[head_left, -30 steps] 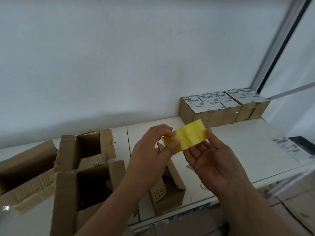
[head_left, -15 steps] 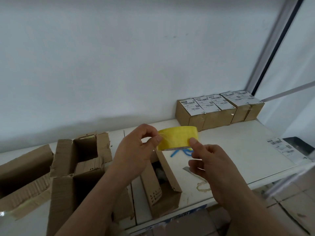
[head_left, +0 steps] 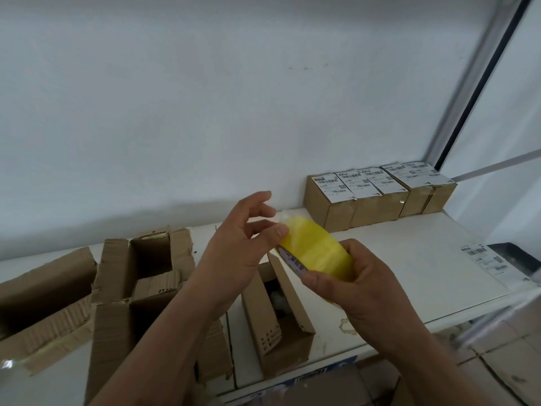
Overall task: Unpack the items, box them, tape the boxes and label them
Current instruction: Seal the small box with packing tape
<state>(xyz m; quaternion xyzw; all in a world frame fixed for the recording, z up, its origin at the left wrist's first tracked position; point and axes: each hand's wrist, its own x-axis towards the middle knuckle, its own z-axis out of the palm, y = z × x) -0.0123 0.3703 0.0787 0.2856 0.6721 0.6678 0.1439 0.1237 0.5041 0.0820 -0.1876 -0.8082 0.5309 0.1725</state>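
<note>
The taping step is judged in hand: a yellow tape roll (head_left: 317,249) is gripped by the right hand (head_left: 361,284) above the open small box (head_left: 278,317) and its free end pinched by the left hand (head_left: 240,244), so tape must next be drawn out.

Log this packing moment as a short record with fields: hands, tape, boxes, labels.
right hand: grips the yellow tape roll
left hand: thumb and finger pinch at the roll's upper end
open box: below the hands, flaps up, contents unclear
labelled boxes: closed, in a row by the wall
loose label: flat on the table, far right
</note>
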